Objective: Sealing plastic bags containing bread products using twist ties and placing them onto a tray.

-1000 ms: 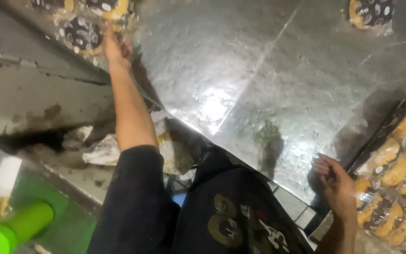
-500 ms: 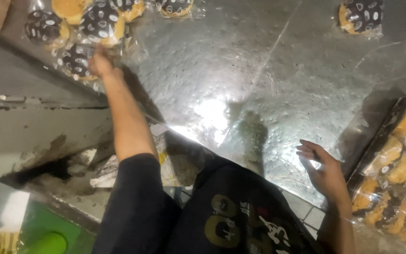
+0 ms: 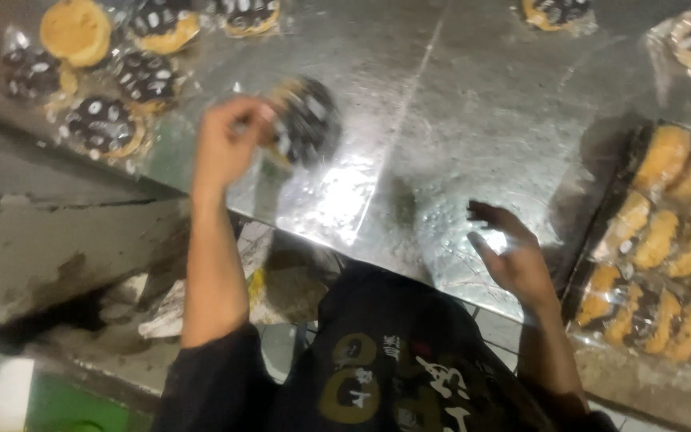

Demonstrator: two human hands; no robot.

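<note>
Head view: left hand (image 3: 225,148) grips a blurred, probably wrapped pastry (image 3: 305,120).

The person's left hand (image 3: 225,144) is raised at the end of a bare, outstretched forearm (sleeve ending near the elbow), fingers pinched closed around something. The right hand (image 3: 513,256) hovers lower, palm open, fingers spread and slightly curled, touching nothing.

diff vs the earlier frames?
The left hand took a wrapped chocolate-topped pastry from the pile at far left and pulled it back toward the body. The right hand, empty and open, moved from the tray onto the metal table.
</note>
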